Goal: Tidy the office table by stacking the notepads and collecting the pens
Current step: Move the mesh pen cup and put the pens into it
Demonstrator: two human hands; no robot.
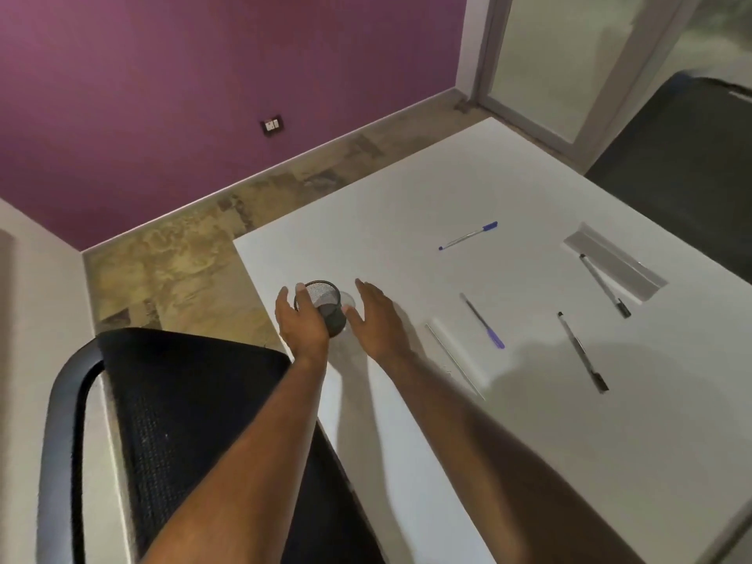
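Two bare forearms reach up from the bottom edge, crossing the black mesh chair back (195,421) that sits below and left of the white counter (529,462). Near the counter's left corner stands a black mesh pen cup (325,307), upright, its open mouth showing nothing inside that can be made out. Left of the cup, the left hand (299,319) wraps its side, fingers curled against the mesh. Just right of the cup, the right hand (372,315) is spread flat and open, its thumb close to the cup's rim; whether it touches cannot be told. Further right of the cup a white notepad (455,356) lies flat, nearly the same colour as the counter. Beyond it, right of the cup, lies a pen with a purple cap (483,321), and farther right a black pen (582,352). Up and right of the cup lies a blue-capped pen (468,235). Farthest right from the cup, another black pen (605,286) rests across the edge of a grey cable slot (618,254) in the counter.
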